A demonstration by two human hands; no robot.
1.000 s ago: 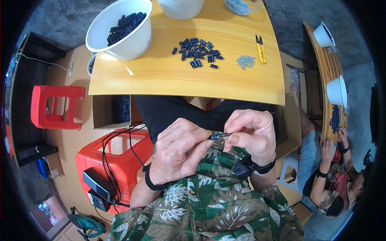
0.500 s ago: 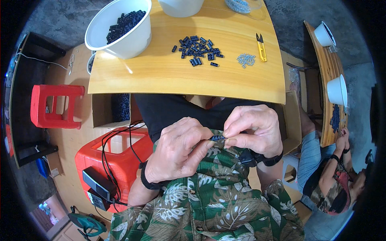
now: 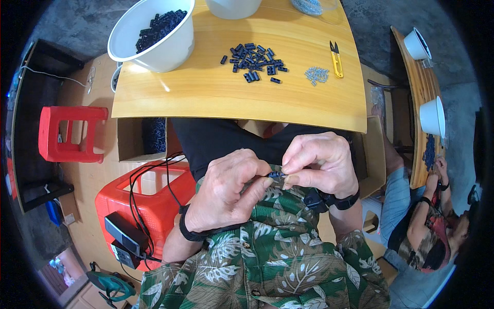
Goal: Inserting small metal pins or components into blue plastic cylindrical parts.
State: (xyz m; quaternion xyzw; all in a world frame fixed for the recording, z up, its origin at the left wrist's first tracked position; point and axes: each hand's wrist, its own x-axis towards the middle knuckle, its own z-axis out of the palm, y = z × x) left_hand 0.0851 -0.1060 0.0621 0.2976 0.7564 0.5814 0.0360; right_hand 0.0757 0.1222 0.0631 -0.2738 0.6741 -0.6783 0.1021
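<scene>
Above my lap, my left hand (image 3: pixel 231 188) is closed, thumb and forefinger pinching a small black ribbed plastic piece (image 3: pixel 276 174). The fingers of my right hand (image 3: pixel 319 164) are pinched at the piece's right end; whatever is between those fingertips is too small to make out. On the table beyond my hands lies a loose pile of similar small black plastic pieces (image 3: pixel 253 63). To its right are a little heap of tiny silver metal parts (image 3: pixel 317 75) and yellow-handled thread snips (image 3: pixel 336 60).
A white tub (image 3: pixel 165 57) of black pieces stands at the table's left, another white tub (image 3: pixel 234 9) at its far edge. Red stools (image 3: pixel 116 198) are at my left, one bearing cables and a power adapter (image 3: pixel 126 232). A person (image 3: pixel 427 216) works at another table (image 3: pixel 419 98) on the right.
Both hands stay together at nearly the same spot. The right fingertips have shifted slightly to the left at the end of the piece. The view has shifted a little.
</scene>
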